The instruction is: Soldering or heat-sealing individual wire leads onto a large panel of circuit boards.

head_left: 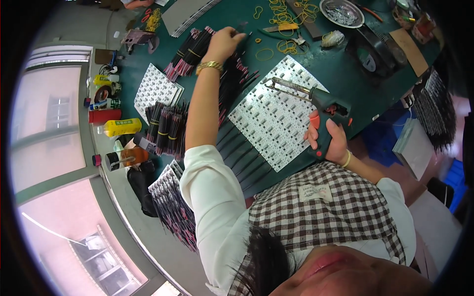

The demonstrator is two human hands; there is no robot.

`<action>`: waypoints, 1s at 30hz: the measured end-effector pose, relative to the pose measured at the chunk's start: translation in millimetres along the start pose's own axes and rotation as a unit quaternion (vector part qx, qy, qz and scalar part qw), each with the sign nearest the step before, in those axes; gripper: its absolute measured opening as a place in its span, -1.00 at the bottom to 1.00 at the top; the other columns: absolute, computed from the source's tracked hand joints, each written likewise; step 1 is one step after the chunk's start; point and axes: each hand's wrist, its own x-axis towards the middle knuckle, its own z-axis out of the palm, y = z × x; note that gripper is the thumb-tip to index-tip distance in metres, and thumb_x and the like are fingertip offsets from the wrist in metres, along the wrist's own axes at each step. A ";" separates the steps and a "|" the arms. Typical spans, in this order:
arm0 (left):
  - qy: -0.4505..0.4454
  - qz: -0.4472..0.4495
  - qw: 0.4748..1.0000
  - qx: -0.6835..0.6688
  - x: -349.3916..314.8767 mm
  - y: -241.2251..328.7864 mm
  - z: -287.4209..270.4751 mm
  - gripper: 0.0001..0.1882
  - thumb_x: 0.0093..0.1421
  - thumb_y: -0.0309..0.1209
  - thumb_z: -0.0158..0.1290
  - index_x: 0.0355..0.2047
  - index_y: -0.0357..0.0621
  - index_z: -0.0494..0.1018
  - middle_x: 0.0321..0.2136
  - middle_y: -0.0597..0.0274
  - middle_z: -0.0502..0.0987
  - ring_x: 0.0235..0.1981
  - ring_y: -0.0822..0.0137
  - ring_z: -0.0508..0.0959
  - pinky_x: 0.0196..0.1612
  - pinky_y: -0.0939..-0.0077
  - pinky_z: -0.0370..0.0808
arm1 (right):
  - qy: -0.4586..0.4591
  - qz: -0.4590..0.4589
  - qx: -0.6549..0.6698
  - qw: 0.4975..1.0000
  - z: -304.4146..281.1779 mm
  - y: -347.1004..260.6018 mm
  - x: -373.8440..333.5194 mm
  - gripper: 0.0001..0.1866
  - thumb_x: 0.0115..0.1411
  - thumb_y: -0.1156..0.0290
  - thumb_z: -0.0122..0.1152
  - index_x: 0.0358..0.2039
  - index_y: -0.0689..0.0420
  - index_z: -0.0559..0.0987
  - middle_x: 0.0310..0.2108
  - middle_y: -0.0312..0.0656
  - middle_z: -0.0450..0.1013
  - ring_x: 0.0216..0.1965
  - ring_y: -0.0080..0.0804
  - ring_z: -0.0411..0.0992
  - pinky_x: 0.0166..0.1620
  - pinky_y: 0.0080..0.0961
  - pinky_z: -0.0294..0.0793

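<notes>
My right hand [331, 138] grips a black soldering gun [323, 126] with orange parts. Its slim metal nozzle [291, 85] points left over a white circuit board panel [276, 113] covered with rows of small parts. Black wires [242, 153] stick out from the panel's lower left edge. Reaching far forward, my left hand [224, 43] has its fingers drawn together above a pile of loose black wires [232, 84] with pinkish ends. What the fingertips pinch, if anything, is too blurred to make out. Right beside that hand lie banded wire bundles [190, 52].
More panels [157, 91] and wire bundles [168, 128] lie at left, near bottles [121, 127]. Yellow rubber bands [284, 15], pliers [298, 42] and a metal bowl [341, 12] of small parts sit at the back. A black device [373, 54] stands right; wired boards [173, 197] overhang the left edge.
</notes>
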 end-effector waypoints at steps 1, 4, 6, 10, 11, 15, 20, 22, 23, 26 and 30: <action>-0.026 -0.032 0.999 0.013 7.2 11.5 1.6 -0.58 0.04 -0.13 0.15 -0.31 -0.29 0.51 -0.36 -0.07 0.56 -0.27 0.04 0.55 -0.18 0.29 0.45 | -0.003 0.002 0.000 1.000 0.0 -3.1 2.9 -0.54 0.29 0.08 -0.21 -0.03 0.22 0.28 -0.55 -0.25 0.30 -0.62 -0.52 0.32 -0.18 -0.37 0.36; -0.069 -0.044 0.991 0.106 16.8 7.0 9.8 -0.61 0.10 -0.16 0.10 -0.30 -0.29 0.50 -0.35 -0.13 0.54 -0.27 -0.02 0.55 -0.19 0.22 0.45 | -0.009 0.002 -0.001 1.000 7.2 -1.6 1.4 -0.55 0.29 0.08 -0.21 -0.03 0.22 0.28 -0.55 -0.25 0.30 -0.61 -0.52 0.32 -0.18 -0.37 0.36; 0.007 -0.023 0.996 0.080 16.8 7.2 10.4 -0.65 0.12 -0.21 0.07 -0.29 -0.30 0.46 -0.35 -0.14 0.54 -0.29 -0.02 0.55 -0.21 0.21 0.45 | -0.011 0.002 -0.005 1.000 6.8 -1.9 0.3 -0.54 0.29 0.08 -0.21 -0.03 0.21 0.27 -0.55 -0.25 0.30 -0.61 -0.52 0.32 -0.18 -0.37 0.35; 0.223 0.056 0.964 -0.132 -0.6 37.0 -13.9 -0.81 0.23 -0.36 -0.05 -0.32 -0.27 0.31 -0.45 -0.02 0.52 -0.43 0.14 0.55 -0.33 0.30 0.45 | -0.003 -0.002 -0.001 1.000 5.0 -5.4 -5.1 -0.54 0.29 0.07 -0.22 -0.03 0.21 0.28 -0.55 -0.25 0.30 -0.61 -0.52 0.31 -0.17 -0.37 0.35; 0.290 0.108 0.936 -0.166 -4.7 32.7 -26.7 -0.85 0.25 -0.40 -0.08 -0.33 -0.24 0.27 -0.52 0.06 0.48 -0.49 0.24 0.51 -0.38 0.39 0.43 | -0.007 -0.004 0.001 1.000 7.1 -2.8 -5.1 -0.54 0.29 0.07 -0.21 -0.03 0.21 0.28 -0.55 -0.25 0.29 -0.61 -0.51 0.31 -0.17 -0.37 0.35; 0.477 0.226 0.820 -0.219 -45.9 37.6 -69.7 -0.91 0.27 -0.48 -0.10 -0.37 -0.20 0.23 -0.63 0.25 0.37 -0.58 0.45 0.40 -0.45 0.63 0.38 | 0.001 0.006 -0.001 1.000 2.4 9.8 -13.7 -0.55 0.29 0.07 -0.21 -0.03 0.20 0.28 -0.54 -0.25 0.29 -0.60 -0.50 0.32 -0.16 -0.37 0.34; 0.462 0.252 0.850 0.007 -142.1 35.1 -101.8 -0.82 0.08 -0.71 -0.08 -0.31 -0.22 0.32 -0.53 0.19 0.50 -0.55 0.38 0.53 -0.44 0.58 0.46 | -0.007 0.023 0.014 1.000 -4.0 42.0 -7.1 -0.53 0.28 0.04 -0.23 -0.02 0.18 0.28 -0.52 -0.24 0.29 -0.61 -0.50 0.31 -0.15 -0.37 0.34; 0.347 0.210 0.910 0.084 -180.2 25.0 -86.1 -0.68 -0.10 -0.74 -0.06 -0.35 -0.07 0.43 -0.49 0.24 0.52 -0.51 0.29 0.55 -0.46 0.53 0.47 | 0.008 0.018 0.058 0.998 -5.6 58.9 -6.4 -0.58 0.28 0.13 -0.16 -0.04 0.22 0.32 -0.52 -0.20 0.32 -0.59 -0.48 0.33 -0.19 -0.35 0.37; 0.303 0.198 0.922 0.138 -196.0 18.9 -76.9 -0.71 -0.07 -0.69 -0.05 -0.34 -0.06 0.42 -0.50 0.24 0.50 -0.52 0.25 0.53 -0.49 0.49 0.46 | 0.002 0.028 0.050 0.998 -5.7 56.9 -2.7 -0.57 0.28 0.12 -0.16 -0.03 0.21 0.31 -0.52 -0.20 0.32 -0.60 -0.48 0.33 -0.19 -0.35 0.37; 0.151 0.101 0.969 0.167 -243.9 -9.1 -47.3 -0.81 0.00 -0.56 -0.05 -0.34 -0.05 0.39 -0.52 0.23 0.46 -0.55 0.16 0.49 -0.55 0.36 0.41 | 0.038 0.047 0.090 0.994 9.1 57.9 -2.7 -0.52 0.25 0.06 -0.15 0.00 0.19 0.28 -0.53 -0.21 0.29 -0.61 -0.48 0.31 -0.28 -0.41 0.41; 0.062 0.006 0.988 0.143 -282.5 -39.7 4.6 -0.79 -0.01 -0.57 -0.05 -0.33 -0.05 0.40 -0.44 0.24 0.47 -0.52 0.19 0.50 -0.52 0.37 0.42 | 0.033 0.072 0.024 0.997 2.8 58.4 8.0 -0.51 0.24 0.09 -0.11 0.01 0.22 0.26 -0.52 -0.18 0.28 -0.60 -0.46 0.33 -0.40 -0.45 0.43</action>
